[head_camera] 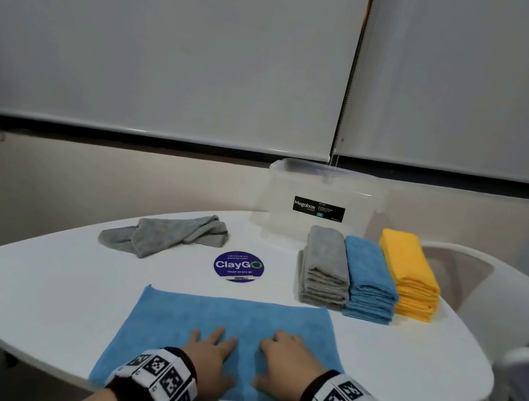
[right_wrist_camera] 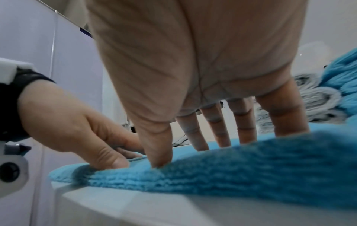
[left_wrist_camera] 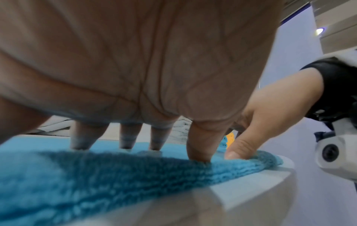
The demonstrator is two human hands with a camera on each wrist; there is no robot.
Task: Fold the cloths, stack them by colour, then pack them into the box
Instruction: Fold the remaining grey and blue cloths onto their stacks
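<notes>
A blue cloth (head_camera: 229, 326) lies spread flat at the near edge of the white table (head_camera: 35, 285). My left hand (head_camera: 213, 353) and right hand (head_camera: 283, 359) both rest on it side by side, fingers straight, fingertips pressing the pile. The left wrist view shows the left hand (left_wrist_camera: 135, 137) on the blue cloth (left_wrist_camera: 96, 175); the right wrist view shows the right hand (right_wrist_camera: 212, 130) on the blue cloth (right_wrist_camera: 231, 168). Folded stacks stand at the right: grey (head_camera: 327, 265), blue (head_camera: 370, 279), yellow (head_camera: 409, 272). A loose grey cloth (head_camera: 167, 233) lies at the back left. The clear box (head_camera: 321, 202) stands behind the stacks.
A round purple ClayGo sticker (head_camera: 238, 266) marks the table's middle. A white chair (head_camera: 490, 295) stands at the right of the table. A wall with roller blinds runs close behind.
</notes>
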